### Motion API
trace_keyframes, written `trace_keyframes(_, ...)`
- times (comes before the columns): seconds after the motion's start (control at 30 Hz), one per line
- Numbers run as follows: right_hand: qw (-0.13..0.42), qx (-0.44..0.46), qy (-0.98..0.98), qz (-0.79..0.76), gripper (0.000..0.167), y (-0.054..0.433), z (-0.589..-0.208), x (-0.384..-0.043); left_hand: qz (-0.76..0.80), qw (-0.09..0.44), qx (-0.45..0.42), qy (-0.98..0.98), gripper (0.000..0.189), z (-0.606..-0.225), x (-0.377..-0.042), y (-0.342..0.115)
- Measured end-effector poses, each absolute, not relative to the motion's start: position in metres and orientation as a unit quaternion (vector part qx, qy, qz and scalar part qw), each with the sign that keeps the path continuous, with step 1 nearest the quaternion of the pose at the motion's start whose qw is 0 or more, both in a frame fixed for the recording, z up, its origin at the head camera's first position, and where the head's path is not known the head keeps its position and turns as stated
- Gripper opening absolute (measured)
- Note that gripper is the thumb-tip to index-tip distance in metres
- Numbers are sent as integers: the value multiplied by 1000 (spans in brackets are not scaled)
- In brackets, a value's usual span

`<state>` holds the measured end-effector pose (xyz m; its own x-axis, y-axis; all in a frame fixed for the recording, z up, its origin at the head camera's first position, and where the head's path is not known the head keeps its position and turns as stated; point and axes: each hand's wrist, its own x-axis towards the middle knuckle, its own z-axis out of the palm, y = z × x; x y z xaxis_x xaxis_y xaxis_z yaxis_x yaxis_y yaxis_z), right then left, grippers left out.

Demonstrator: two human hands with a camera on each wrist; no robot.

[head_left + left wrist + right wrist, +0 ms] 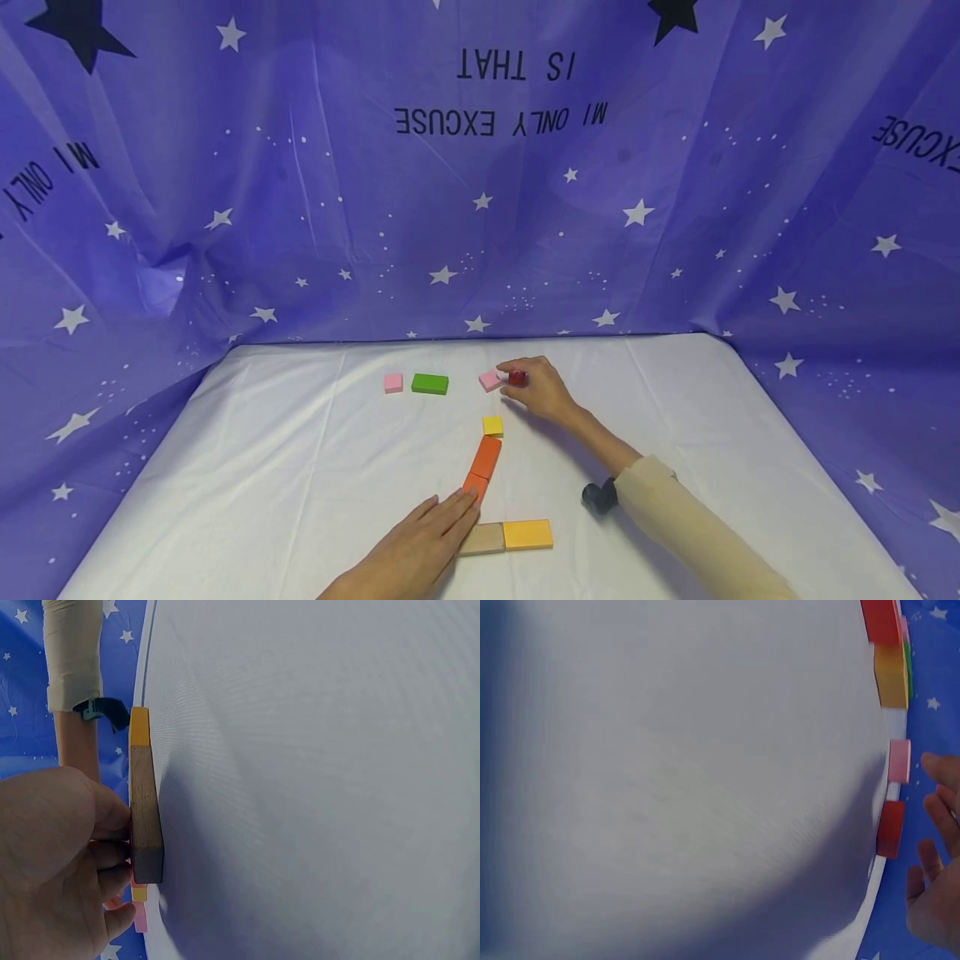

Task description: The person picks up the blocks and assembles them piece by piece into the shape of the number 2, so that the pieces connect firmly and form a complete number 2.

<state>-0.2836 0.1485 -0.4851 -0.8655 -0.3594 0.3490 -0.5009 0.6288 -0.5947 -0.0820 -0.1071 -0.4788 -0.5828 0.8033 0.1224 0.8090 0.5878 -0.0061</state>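
Note:
My left hand [412,546] lies with straight fingers over the near end of two orange-red blocks [487,457] set in a slanting line. Beside that hand, a plain wooden block [483,539] abuts a yellow-orange block [528,534]; the wooden block's left end is covered in the head view. A small yellow block [492,426] sits at the line's far end. Farther back, my right hand [542,390] hovers close over a red block [889,829], fingers loose and spread in the right wrist view. Left of it lies a pink block [490,381].
A green block [430,384] and a second pink block [393,383] lie at the back left. A dark strap end [599,497] hangs by the right sleeve [697,525]. White cloth [262,467] covers the table; a purple star-patterned curtain [420,225] closes off three sides.

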Motion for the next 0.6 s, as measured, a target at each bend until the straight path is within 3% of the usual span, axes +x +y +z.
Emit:
trace_keyframes(0.17, 93, 251, -906, 328, 36, 147, -489, -298, -23, 64, -457, -887, 67, -479, -82, -108)
trace_keyframes(0.27, 73, 241, -916, 312, 39, 145, -490, -302, -25, 60, -456, -888, 77, -479, -82, -109)
trace_keyframes(0.4, 56, 226, -929, 288, 39, 142, -489, -305, -29, 59, -456, -888, 71, -479, -82, -109)
trace_keyframes(0.5, 59, 227, -933, 273, 38, 140, -489, -307, -31, 66, -458, -886, 55, -479, -82, -108)
trace_keyframes(0.6, 61, 232, -934, 266, 35, 137, -489, -308, -31, 69, -457, -886, 56, -480, -82, -108)
